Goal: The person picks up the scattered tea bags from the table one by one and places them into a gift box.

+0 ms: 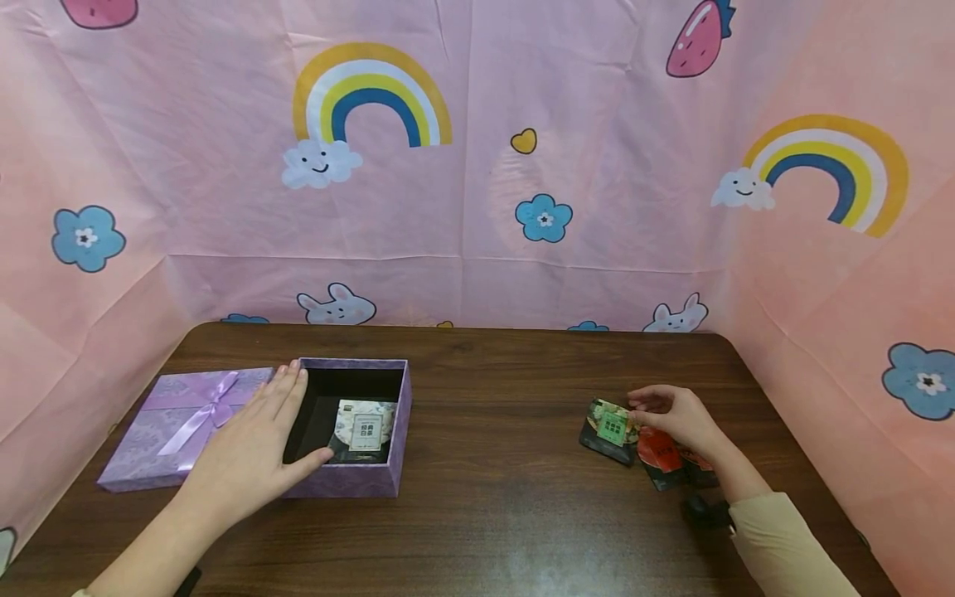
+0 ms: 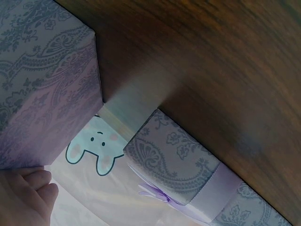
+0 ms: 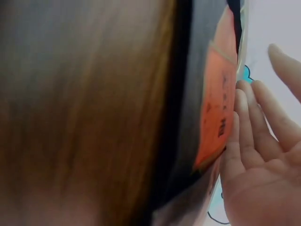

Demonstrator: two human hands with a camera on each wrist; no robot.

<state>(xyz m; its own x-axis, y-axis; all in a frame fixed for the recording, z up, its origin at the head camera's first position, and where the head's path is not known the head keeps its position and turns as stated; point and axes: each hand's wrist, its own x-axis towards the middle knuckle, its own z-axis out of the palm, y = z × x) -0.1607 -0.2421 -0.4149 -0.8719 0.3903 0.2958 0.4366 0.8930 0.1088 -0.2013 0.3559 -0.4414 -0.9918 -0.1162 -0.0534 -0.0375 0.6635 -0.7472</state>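
Observation:
My left hand (image 1: 239,439) rests along the left side of an open purple box (image 1: 343,482), fingers straight and thumb spread over its front rim. In the left wrist view, the fingers (image 2: 40,188) lie against the patterned box wall (image 2: 47,94). Inside the box is a packet (image 1: 363,431) with a white label. My right hand (image 1: 679,419) is over the packets on the right, thumb at the edge of a green-labelled packet (image 1: 606,441). Beside it lie a red-labelled packet (image 1: 660,458) and another reddish packet (image 1: 699,471). The right wrist view shows straight fingers (image 3: 244,122) and the thumb apart.
The purple lid (image 1: 157,423) with its ribbon bow (image 1: 212,408) lies left of the box, partly behind my left hand. A black device (image 1: 705,512) is at my right wrist. A pink printed cloth (image 1: 492,207) surrounds the brown wooden table (image 1: 492,481).

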